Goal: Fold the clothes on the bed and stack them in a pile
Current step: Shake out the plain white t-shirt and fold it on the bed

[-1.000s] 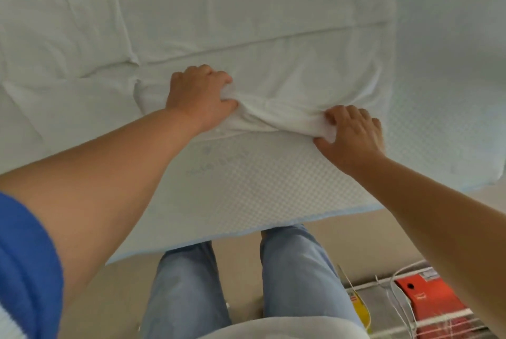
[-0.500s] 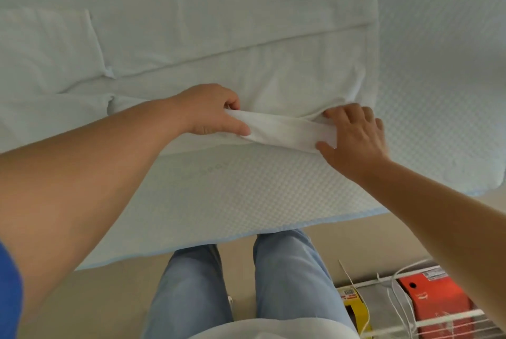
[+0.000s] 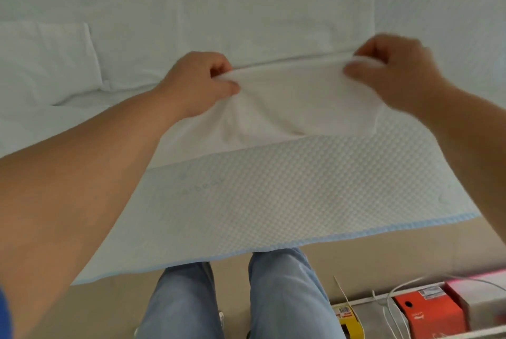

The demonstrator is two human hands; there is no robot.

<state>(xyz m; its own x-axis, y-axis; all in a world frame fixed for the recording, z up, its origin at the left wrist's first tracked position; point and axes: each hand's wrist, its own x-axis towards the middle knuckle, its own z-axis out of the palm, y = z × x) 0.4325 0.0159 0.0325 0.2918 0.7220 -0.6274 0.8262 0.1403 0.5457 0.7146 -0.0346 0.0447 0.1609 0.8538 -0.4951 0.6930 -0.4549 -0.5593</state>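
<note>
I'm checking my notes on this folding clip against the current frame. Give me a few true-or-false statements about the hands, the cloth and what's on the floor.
1. Both the left hand and the right hand pinch the white garment. True.
2. The garment lies on a bare wooden table. False: it lies on the bed, with its textured white, blue-edged cover.
3. An orange box sits on the floor at lower right. True.
4. The person wears black trousers. False: light blue jeans.
</note>
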